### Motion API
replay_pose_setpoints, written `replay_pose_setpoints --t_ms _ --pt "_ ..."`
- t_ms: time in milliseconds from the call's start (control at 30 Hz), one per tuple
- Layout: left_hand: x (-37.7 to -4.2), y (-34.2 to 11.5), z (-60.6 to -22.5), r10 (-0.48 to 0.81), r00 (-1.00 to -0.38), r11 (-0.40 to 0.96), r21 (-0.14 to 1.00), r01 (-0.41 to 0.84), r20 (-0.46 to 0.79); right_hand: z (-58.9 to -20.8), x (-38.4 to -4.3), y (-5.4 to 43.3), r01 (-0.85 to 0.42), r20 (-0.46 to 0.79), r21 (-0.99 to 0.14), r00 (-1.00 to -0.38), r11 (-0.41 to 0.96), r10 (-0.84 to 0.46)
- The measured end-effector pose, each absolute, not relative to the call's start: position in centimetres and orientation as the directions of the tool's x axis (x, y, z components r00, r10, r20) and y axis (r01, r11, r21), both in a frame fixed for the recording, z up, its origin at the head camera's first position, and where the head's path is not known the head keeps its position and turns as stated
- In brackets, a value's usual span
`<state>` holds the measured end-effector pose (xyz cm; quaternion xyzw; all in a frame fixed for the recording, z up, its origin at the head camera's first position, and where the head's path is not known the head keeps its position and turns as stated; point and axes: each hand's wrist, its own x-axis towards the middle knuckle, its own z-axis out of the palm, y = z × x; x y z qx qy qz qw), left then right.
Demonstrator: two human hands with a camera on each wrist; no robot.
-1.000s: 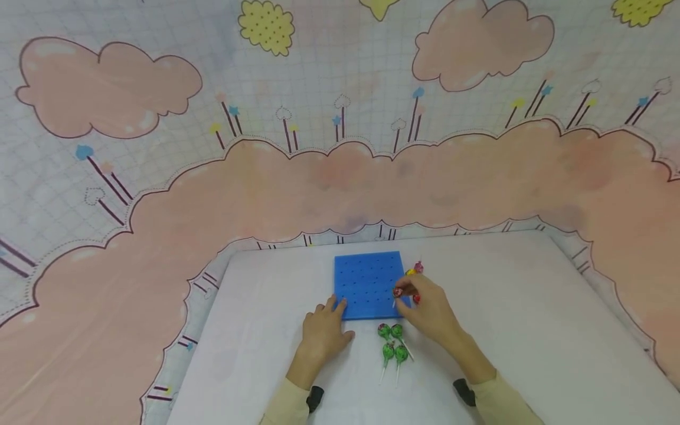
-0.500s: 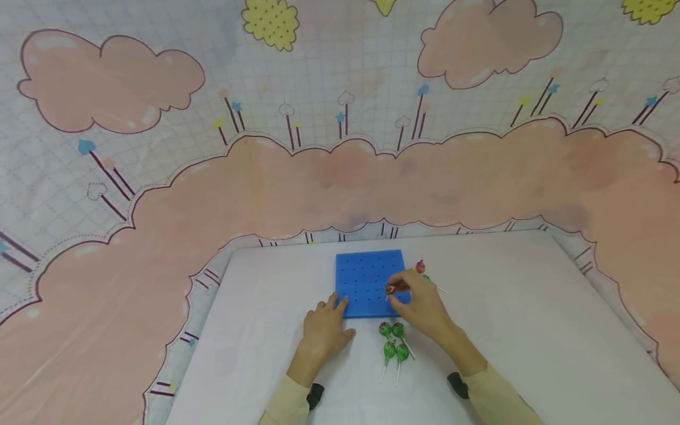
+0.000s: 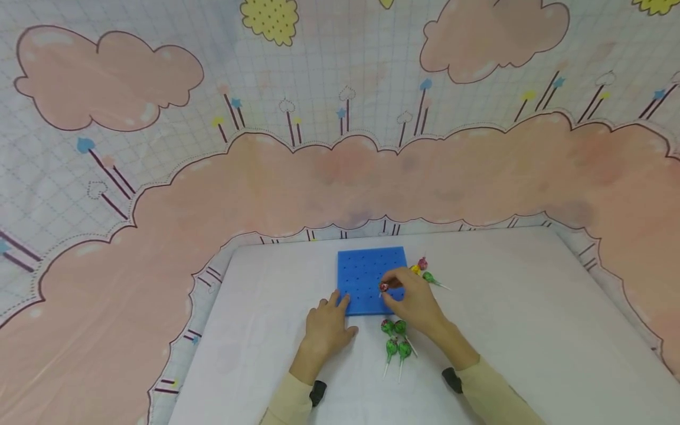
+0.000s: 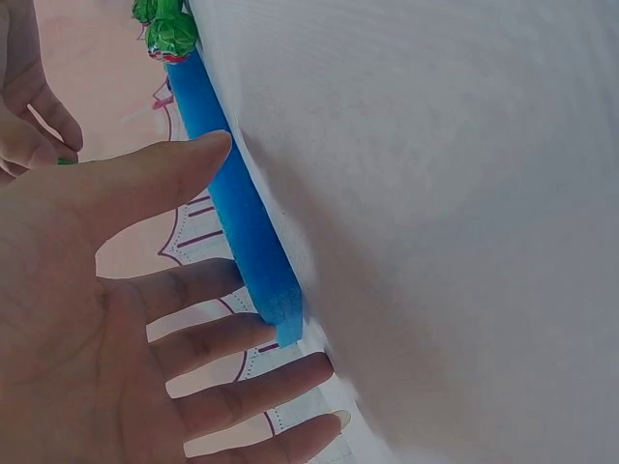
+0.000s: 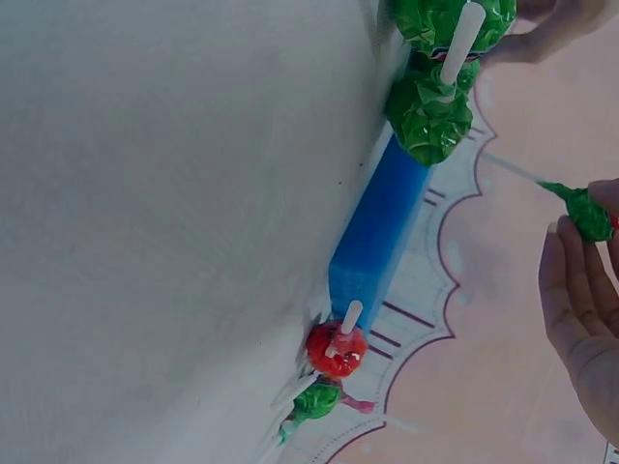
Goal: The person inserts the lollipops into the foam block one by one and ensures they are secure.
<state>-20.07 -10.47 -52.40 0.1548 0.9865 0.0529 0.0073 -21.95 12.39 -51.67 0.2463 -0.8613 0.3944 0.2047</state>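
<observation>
A blue board (image 3: 366, 265) with rows of small holes lies on the white table. Above its right half, my right hand (image 3: 417, 300) pinches a lollipop (image 5: 586, 215) by its green-and-red wrapped head between thumb and fingers. The white stick points down toward the board. My left hand (image 3: 325, 328) lies with fingers spread, fingertips at the board's near left corner; its palm and relaxed fingers show in the left wrist view, holding nothing. Several green lollipops (image 3: 392, 347) lie just in front of the board's near edge.
To the right of the board lie a pink lollipop (image 3: 422, 263), a yellow one (image 3: 415, 270) and a green one (image 3: 429, 277). A red lollipop (image 5: 337, 350) shows by the board's corner in the right wrist view. A patterned cloth (image 3: 319, 189) hangs behind the table.
My right hand has moved left over the board with the lollipop, from its right edge further inward. The lollipops to the right have come into fuller view. My left hand stays at the corner.
</observation>
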Motion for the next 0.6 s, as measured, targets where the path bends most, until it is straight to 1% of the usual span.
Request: replay_pose_setpoints --t_ms 300,600 --pt "-20.12 -10.43 -52.48 0.309 -0.951 0.947 0.089 0.308 -0.004 -52.23 -22.35 11.90 -0.579 0.535 -0.588 -0.802 0.564 -0.265" --pt "-20.18 -10.41 -52.39 0.310 -0.951 0.948 0.080 0.308 -0.013 -52.59 -22.73 11.38 -0.598 0.560 -0.559 -0.783 0.574 -0.270"
